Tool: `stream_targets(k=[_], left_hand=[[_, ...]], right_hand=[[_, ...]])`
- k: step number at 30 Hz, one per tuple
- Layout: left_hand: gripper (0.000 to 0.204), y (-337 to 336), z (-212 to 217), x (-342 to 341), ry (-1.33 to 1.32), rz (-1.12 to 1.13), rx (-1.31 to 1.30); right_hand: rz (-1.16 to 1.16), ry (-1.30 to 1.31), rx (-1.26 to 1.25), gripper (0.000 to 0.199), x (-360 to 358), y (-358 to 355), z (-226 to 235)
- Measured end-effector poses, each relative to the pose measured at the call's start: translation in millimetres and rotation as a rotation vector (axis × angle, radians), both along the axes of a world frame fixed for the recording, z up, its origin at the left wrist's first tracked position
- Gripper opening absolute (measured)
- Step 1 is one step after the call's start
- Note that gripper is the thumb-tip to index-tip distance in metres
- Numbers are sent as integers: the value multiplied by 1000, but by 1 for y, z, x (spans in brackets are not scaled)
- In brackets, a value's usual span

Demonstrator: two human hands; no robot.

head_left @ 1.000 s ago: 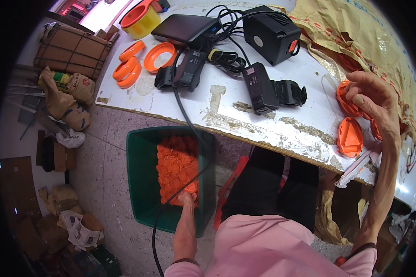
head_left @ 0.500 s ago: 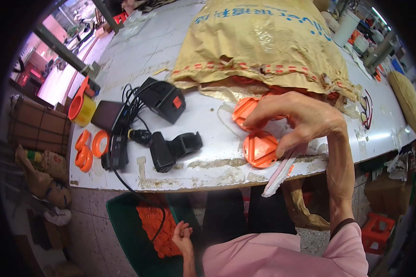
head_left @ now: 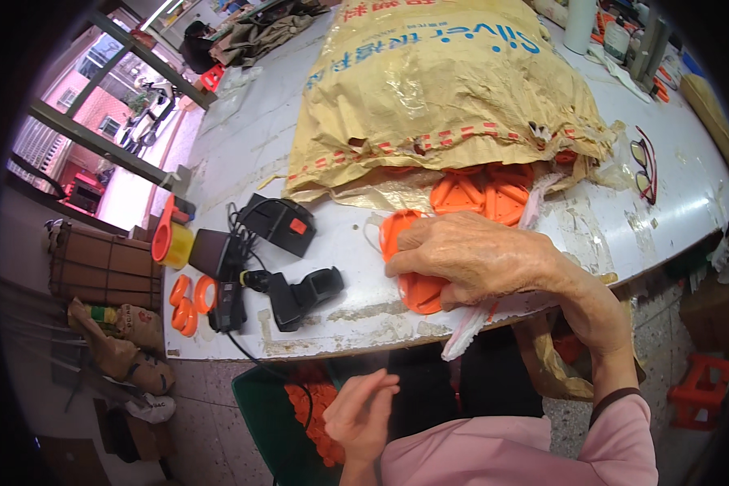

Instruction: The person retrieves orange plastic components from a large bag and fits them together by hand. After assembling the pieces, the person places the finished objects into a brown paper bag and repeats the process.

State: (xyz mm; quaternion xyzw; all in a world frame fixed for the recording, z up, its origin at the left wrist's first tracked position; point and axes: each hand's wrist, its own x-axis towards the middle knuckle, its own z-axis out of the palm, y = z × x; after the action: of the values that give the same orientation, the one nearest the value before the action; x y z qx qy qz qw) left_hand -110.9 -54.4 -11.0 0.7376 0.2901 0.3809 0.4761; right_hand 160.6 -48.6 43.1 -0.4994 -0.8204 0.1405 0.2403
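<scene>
Many pieces (orange) lie inside a green bin.

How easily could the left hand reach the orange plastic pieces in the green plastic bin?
Yes, probably easily: the left hand looks empty and close to the orange plastic pieces, and the green plastic bin is open, though a thin black cable crosses them.

Right hand palm down, curled; left hand lower, loosely bent.
</scene>
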Motion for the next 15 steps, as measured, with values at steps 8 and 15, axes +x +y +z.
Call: stream_targets(k=[8, 15], left_hand=[[39, 13, 30, 46, -250, -1, -242], [44, 34, 34, 66, -456, -98, -619]], right_hand=[[-69, 470, 80, 30, -9, 2, 23], [15, 380, 161, 37, -23, 5, 13]])
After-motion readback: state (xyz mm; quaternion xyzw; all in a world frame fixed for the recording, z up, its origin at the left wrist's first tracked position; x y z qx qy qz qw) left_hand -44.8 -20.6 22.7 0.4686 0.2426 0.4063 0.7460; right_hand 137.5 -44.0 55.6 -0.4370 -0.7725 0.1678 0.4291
